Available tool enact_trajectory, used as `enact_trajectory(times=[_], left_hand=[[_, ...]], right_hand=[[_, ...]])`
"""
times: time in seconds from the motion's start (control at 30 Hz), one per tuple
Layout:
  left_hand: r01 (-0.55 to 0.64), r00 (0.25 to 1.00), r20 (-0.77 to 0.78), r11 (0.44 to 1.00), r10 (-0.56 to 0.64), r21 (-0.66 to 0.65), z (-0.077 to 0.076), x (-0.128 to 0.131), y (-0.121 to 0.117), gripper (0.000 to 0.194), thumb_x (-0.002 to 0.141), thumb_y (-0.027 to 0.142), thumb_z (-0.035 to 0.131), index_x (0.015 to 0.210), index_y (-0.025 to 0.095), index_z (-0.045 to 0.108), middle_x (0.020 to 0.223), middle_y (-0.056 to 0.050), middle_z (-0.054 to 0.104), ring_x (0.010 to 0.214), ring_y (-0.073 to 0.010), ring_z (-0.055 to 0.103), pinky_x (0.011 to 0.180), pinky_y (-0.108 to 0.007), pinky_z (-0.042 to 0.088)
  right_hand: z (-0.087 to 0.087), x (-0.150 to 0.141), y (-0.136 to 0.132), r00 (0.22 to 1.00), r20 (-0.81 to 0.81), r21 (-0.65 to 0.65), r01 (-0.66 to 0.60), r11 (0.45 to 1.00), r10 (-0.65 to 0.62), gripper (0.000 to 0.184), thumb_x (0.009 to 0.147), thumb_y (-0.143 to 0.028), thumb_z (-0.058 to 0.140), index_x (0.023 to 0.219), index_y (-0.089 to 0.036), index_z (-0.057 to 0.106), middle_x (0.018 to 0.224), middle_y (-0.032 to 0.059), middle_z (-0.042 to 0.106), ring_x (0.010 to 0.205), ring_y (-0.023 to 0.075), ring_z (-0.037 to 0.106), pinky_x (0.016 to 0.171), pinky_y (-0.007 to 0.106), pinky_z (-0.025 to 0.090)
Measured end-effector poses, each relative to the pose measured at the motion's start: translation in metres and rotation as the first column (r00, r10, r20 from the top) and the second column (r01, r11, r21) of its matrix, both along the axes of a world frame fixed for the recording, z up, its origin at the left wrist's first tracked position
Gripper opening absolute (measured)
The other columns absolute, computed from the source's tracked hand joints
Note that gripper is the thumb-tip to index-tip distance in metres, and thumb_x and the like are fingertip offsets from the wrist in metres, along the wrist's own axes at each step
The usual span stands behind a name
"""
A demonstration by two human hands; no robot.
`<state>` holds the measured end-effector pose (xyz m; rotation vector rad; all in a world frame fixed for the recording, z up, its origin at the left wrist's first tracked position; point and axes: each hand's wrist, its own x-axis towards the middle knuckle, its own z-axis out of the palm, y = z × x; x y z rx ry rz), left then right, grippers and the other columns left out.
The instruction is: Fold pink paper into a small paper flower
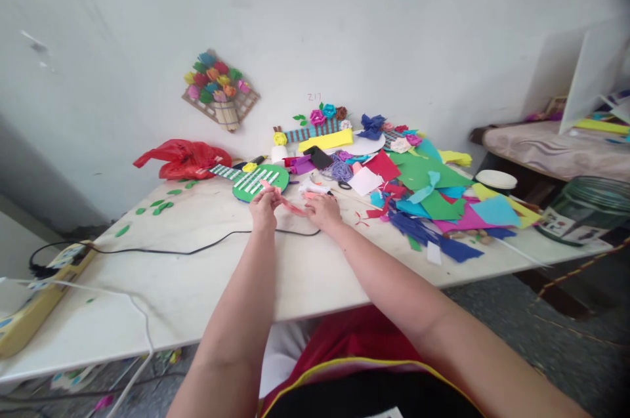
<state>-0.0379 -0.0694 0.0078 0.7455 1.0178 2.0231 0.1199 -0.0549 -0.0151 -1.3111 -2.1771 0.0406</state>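
My left hand [266,209] pinches a salmon-pink paper strip [294,209] above the table. The strip runs across to my right hand [323,210], whose fingers are closed on its other end. Just beyond my right hand lies a white glue gun [312,186], partly hidden by the fingers. Behind my left hand rests a green guitar-shaped cutout [278,176] with white strips and a yellow flower on it. Scissors [344,186], partly covered, lie to the right of the glue gun.
Coloured paper scraps [428,178] cover the table's right side. A red plastic bag [189,159] and several green paper leaves [162,208] are at left. A black cord [191,252] crosses the table near a power strip [46,300]. A glass jar [585,211] stands at far right.
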Motion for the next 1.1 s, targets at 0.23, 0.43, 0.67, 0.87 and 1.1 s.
enact_trajectory(times=[0.23,0.43,0.67,0.87,1.1], left_hand=[[-0.041,0.999,-0.016,0.997,0.040,-0.058,0.003,0.000,-0.002,0.019,0.053,0.018,0.057,0.070,0.011,0.062,0.049,0.001,0.059,0.037,-0.0063,0.049,0.035,-0.016,0.034],[-0.035,0.999,-0.013,0.997,0.034,-0.071,-0.001,-0.002,-0.001,0.017,0.053,0.019,0.058,0.069,0.012,0.060,0.046,0.004,0.054,0.038,-0.0069,0.050,0.037,-0.017,0.038],[-0.026,1.000,0.010,0.999,0.026,-0.025,0.000,-0.003,-0.002,0.017,0.054,0.018,0.059,0.069,0.012,0.059,0.056,0.000,0.061,0.047,-0.0085,0.057,0.047,-0.019,0.046],[-0.022,0.999,0.024,1.000,0.022,0.011,0.001,-0.005,-0.002,0.015,0.057,0.022,0.061,0.067,0.011,0.059,0.054,0.001,0.057,0.054,-0.0110,0.061,0.063,-0.025,0.053],[0.169,0.985,0.032,0.983,-0.167,-0.077,0.000,0.008,-0.002,0.024,0.063,0.032,0.070,0.067,0.011,0.059,0.062,-0.005,0.061,0.060,-0.0145,0.064,0.063,-0.028,0.053]], right_hand=[[0.000,-0.009,-0.006,0.981,0.170,0.069,-0.110,0.992,0.097,0.030,0.084,-0.039,0.047,0.085,-0.022,0.072,0.115,0.0077,0.061,0.109,0.0265,0.048,0.100,0.046,0.022],[0.003,-0.015,-0.004,0.927,0.347,0.090,-0.184,0.979,0.142,0.027,0.083,-0.014,0.045,0.086,-0.015,0.072,0.099,0.0116,0.066,0.108,0.0264,0.049,0.095,0.042,0.029],[-0.002,-0.017,0.001,0.945,0.307,0.092,-0.147,0.985,0.113,0.030,0.082,-0.011,0.042,0.093,-0.013,0.070,0.103,0.0129,0.065,0.102,0.0234,0.053,0.092,0.038,0.033],[0.000,-0.008,0.003,0.997,0.075,0.158,-0.005,0.987,-0.007,0.033,0.086,-0.019,0.039,0.110,-0.018,0.062,0.111,0.0087,0.063,0.103,0.0206,0.053,0.089,0.034,0.034],[0.004,-0.006,-0.002,0.998,0.058,0.290,0.001,0.957,-0.019,0.032,0.089,-0.020,0.036,0.103,-0.015,0.064,0.097,0.0106,0.065,0.092,0.0201,0.054,0.077,0.033,0.034]])
